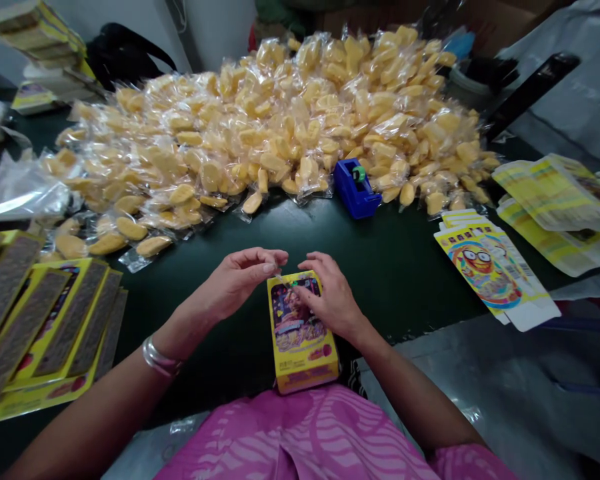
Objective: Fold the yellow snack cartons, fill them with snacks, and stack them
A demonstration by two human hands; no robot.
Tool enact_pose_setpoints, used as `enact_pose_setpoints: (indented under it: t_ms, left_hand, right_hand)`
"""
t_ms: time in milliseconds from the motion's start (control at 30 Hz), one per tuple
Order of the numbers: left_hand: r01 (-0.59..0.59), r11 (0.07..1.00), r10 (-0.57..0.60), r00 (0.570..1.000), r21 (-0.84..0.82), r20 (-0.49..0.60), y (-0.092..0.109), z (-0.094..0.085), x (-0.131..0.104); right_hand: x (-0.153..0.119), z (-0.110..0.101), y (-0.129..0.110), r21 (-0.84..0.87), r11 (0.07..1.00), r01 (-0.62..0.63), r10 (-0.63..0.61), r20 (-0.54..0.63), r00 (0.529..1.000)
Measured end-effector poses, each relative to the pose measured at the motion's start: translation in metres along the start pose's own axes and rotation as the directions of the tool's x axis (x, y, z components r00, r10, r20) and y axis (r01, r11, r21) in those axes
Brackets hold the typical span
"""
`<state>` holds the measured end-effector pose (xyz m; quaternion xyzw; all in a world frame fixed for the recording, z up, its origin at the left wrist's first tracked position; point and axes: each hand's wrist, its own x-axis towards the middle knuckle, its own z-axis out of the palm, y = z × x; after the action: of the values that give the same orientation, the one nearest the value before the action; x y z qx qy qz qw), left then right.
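A yellow box with a dark printed panel lies at the table's near edge, in front of the pink clothing. My left hand, with a silver bangle on its wrist, is at the box's upper left corner; its thumb and forefinger pinch a small clear strip that looks like tape. Resting on the box's upper right side is my right hand, its fingers apart and curved over the top, the thumb on the printed panel. Beyond the hands stands a blue tape dispenser with a green roll.
A large heap of yellow pieces in clear wrappers spans the back. Stacked yellow boxes lie at the left. Flat printed cartons and more carton stacks are at the right. A black bar slants behind them.
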<state>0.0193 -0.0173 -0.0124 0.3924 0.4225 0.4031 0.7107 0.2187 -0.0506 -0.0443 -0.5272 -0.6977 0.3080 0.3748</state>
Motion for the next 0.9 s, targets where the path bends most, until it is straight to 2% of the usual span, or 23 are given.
enact_pose_setpoints:
  t_ms: [67, 167, 267, 333, 433, 533, 600, 667, 767, 833, 900]
  left_hand:
    - [0.003, 0.999, -0.003, 1.000, -0.038, -0.007, 0.002, 0.002, -0.001]
    - [0.018, 0.996, -0.021, 0.999, -0.089, -0.035, 0.003, 0.006, -0.002]
    - [0.027, 0.992, -0.035, 0.997, -0.124, -0.065, 0.002, 0.012, -0.001]
    - [0.020, 0.989, -0.032, 0.996, -0.143, -0.084, 0.002, 0.014, -0.001]
    - [-0.028, 0.986, 0.008, 0.993, -0.167, -0.120, 0.005, 0.016, 0.000]
    - [-0.076, 0.983, 0.050, 0.988, -0.168, -0.149, 0.008, 0.017, 0.001]
    - [-0.075, 0.984, 0.051, 0.988, -0.164, -0.149, 0.009, 0.018, 0.001]
    - [-0.061, 0.984, 0.037, 0.989, -0.166, -0.141, 0.009, 0.019, 0.002]
    - [-0.057, 0.981, 0.031, 0.990, -0.187, -0.139, 0.006, 0.020, 0.002]
    - [-0.071, 0.978, 0.042, 0.989, -0.198, -0.145, 0.003, 0.020, 0.003]
    - [-0.101, 0.976, 0.073, 0.986, -0.194, -0.150, 0.002, 0.021, 0.003]
  right_hand:
    - [0.000, -0.005, -0.008, -0.045, 0.991, 0.128, -0.133, -0.110, 0.985]
    - [0.001, -0.004, -0.019, -0.111, 0.953, 0.283, -0.297, -0.142, 0.944]
    - [0.004, 0.003, -0.025, -0.177, 0.934, 0.312, -0.341, -0.175, 0.924]
    - [0.007, 0.007, -0.026, -0.128, 0.954, 0.272, -0.293, -0.190, 0.937]
    - [0.008, 0.007, -0.027, 0.112, 0.985, 0.128, -0.113, -0.133, 0.985]
    - [0.007, 0.004, -0.029, 0.237, 0.971, 0.024, 0.001, -0.102, 0.995]
    - [0.008, 0.002, -0.030, 0.183, 0.982, 0.056, -0.027, -0.158, 0.987]
    - [0.011, 0.001, -0.029, 0.106, 0.984, 0.145, -0.120, -0.208, 0.971]
    - [0.015, 0.003, -0.029, 0.065, 0.969, 0.237, -0.218, -0.221, 0.951]
    - [0.017, 0.004, -0.030, 0.138, 0.973, 0.185, -0.154, -0.209, 0.966]
    - [0.017, 0.008, -0.033, 0.315, 0.948, 0.047, -0.001, -0.146, 0.989]
